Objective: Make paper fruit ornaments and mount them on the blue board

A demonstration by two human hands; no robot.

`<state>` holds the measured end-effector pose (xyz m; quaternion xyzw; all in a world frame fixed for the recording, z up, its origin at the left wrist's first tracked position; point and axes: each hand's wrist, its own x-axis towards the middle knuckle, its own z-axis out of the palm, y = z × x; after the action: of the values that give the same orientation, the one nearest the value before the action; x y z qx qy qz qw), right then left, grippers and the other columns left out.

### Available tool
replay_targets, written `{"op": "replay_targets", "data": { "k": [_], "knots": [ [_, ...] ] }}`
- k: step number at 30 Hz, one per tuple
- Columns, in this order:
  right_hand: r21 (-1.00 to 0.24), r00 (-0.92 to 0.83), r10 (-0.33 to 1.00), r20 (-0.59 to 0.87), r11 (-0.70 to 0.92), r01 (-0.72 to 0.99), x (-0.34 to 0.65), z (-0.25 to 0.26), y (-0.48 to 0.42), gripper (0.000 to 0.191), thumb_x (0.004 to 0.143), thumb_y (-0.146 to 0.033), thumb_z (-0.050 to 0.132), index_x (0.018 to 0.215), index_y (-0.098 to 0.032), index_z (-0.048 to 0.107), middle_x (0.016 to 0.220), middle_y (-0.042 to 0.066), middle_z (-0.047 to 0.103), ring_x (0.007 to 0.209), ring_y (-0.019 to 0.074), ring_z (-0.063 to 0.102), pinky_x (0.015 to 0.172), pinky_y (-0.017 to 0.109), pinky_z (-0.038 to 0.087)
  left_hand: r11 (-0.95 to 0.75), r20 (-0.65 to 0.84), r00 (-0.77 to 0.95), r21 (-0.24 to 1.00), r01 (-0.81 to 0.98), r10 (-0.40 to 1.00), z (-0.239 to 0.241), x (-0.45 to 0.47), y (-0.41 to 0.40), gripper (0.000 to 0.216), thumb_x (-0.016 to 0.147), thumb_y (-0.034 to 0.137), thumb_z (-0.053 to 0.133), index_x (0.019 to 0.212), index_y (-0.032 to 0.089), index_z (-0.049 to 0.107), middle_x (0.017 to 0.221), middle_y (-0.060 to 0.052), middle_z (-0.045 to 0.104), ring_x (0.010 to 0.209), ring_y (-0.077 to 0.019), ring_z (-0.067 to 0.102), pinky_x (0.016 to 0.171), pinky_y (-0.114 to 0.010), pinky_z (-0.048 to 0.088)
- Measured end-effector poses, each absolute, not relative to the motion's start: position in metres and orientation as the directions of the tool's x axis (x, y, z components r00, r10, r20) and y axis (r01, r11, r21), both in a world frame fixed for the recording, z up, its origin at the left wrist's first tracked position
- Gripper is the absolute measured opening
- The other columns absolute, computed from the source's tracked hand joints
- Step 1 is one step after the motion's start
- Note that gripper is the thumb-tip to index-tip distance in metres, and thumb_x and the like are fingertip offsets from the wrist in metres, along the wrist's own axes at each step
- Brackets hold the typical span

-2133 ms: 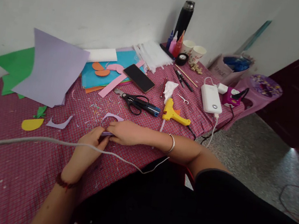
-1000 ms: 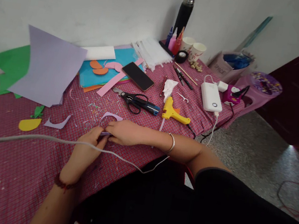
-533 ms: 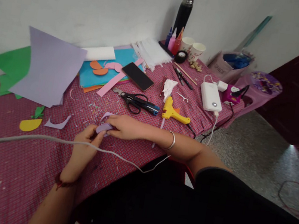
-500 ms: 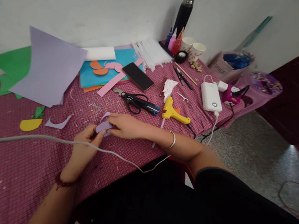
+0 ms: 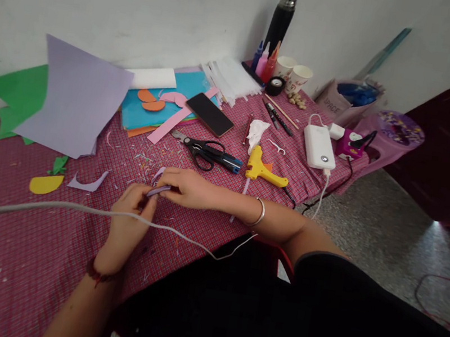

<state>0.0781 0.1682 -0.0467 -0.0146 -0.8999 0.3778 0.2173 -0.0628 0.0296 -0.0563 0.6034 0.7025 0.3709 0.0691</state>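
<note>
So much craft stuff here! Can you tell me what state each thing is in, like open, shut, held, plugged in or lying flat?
Purple paper piece: pinched between both hands.
Left hand: gripping the piece.
Right hand: gripping the piece.
Scissors: lying flat, blades shut.
Yellow glue gun: lying on its side, corded.
Phone: screen dark.
White power bank: cable plugged in.
Black flask: upright, capped.
Paper cups: upright.

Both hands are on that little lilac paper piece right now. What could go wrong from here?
The lilac paper piece, pinched between left hand and right hand, could crease or tear. The white cable crossing the left hand might snag. The yellow glue gun lies close to the right forearm and could be bumped.
</note>
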Motion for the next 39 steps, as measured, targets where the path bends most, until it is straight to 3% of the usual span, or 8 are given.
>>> {"op": "replay_targets", "data": {
  "k": [5, 10, 17, 19, 24, 32, 39],
  "knots": [
    [-0.671, -0.933, 0.155, 0.324, 0.733, -0.111, 0.076, -0.053, 0.170, 0.006, 0.090, -0.010, 0.054, 0.091, -0.012, 0.060, 0.093, 0.007, 0.060, 0.086, 0.0156, 0.056, 0.084, 0.029, 0.045, 0.017, 0.287, -0.194, 0.522, 0.853, 0.938, -0.061, -0.067, 0.031, 0.011, 0.090, 0.023, 0.048, 0.085, 0.019, 0.057, 0.081, -0.002, 0.057, 0.077, -0.0181, 0.055, 0.071, -0.031, 0.043],
    [-0.677, -0.948, 0.149, 0.282, 0.731, -0.087, 0.072, -0.061, 0.170, 0.006, 0.089, -0.011, 0.055, 0.085, -0.012, 0.058, 0.087, 0.006, 0.059, 0.083, 0.0158, 0.055, 0.082, 0.029, 0.044, 0.024, 0.258, -0.190, 0.535, 0.845, 0.947, -0.065, -0.067, 0.032, 0.013, 0.091, 0.027, 0.048, 0.082, 0.020, 0.055, 0.078, -0.001, 0.055, 0.073, -0.0176, 0.054, 0.067, -0.031, 0.041],
    [-0.852, -0.921, 0.288, 0.263, 0.518, -0.081, 0.070, -0.058, 0.175, 0.008, 0.088, -0.014, 0.057, 0.095, -0.012, 0.057, 0.084, 0.000, 0.058, 0.078, 0.0117, 0.055, 0.075, 0.024, 0.043, 0.083, 0.313, -0.333, 0.605, 0.792, 0.889, -0.058, -0.064, 0.030, 0.018, 0.087, 0.031, 0.056, 0.073, 0.020, 0.052, 0.070, 0.002, 0.051, 0.063, -0.0143, 0.048, 0.060, -0.029, 0.038],
    [-0.819, -0.936, 0.250, 0.247, 0.570, -0.064, 0.072, -0.056, 0.176, 0.006, 0.086, -0.010, 0.056, 0.092, -0.012, 0.058, 0.083, 0.000, 0.058, 0.077, 0.0118, 0.054, 0.075, 0.024, 0.042, 0.054, 0.336, -0.294, 0.573, 0.818, 0.895, -0.054, -0.066, 0.029, 0.013, 0.087, 0.029, 0.056, 0.077, 0.020, 0.056, 0.073, 0.001, 0.055, 0.067, -0.0151, 0.052, 0.062, -0.029, 0.040],
    [-0.606, -0.940, 0.188, 0.284, 0.795, -0.025, 0.076, -0.052, 0.173, 0.011, 0.084, -0.005, 0.053, 0.086, -0.013, 0.060, 0.089, 0.005, 0.059, 0.086, 0.0158, 0.053, 0.083, 0.028, 0.041, 0.043, 0.380, -0.260, 0.493, 0.869, 0.888, -0.046, -0.071, 0.028, 0.009, 0.087, 0.028, 0.057, 0.083, 0.020, 0.061, 0.079, -0.001, 0.059, 0.069, -0.0155, 0.054, 0.063, -0.029, 0.042],
    [-0.520, -0.949, 0.216, 0.232, 0.852, 0.067, 0.078, -0.054, 0.171, 0.012, 0.089, -0.011, 0.053, 0.093, -0.014, 0.064, 0.097, 0.008, 0.061, 0.088, 0.0172, 0.057, 0.080, 0.028, 0.044, 0.032, 0.353, -0.245, 0.513, 0.858, 0.903, -0.053, -0.067, 0.031, 0.008, 0.087, 0.024, 0.054, 0.083, 0.020, 0.059, 0.080, -0.002, 0.059, 0.071, -0.0162, 0.056, 0.066, -0.029, 0.043],
    [-0.436, -0.978, 0.173, 0.119, 0.894, 0.105, 0.076, -0.063, 0.170, 0.016, 0.091, -0.017, 0.055, 0.102, -0.013, 0.065, 0.103, 0.011, 0.064, 0.092, 0.0200, 0.061, 0.078, 0.030, 0.045, -0.037, 0.191, -0.060, 0.469, 0.882, 0.980, -0.071, -0.070, 0.038, 0.013, 0.087, 0.022, 0.049, 0.076, 0.021, 0.057, 0.076, -0.003, 0.058, 0.071, -0.0181, 0.055, 0.066, -0.030, 0.044]
  ]
}}
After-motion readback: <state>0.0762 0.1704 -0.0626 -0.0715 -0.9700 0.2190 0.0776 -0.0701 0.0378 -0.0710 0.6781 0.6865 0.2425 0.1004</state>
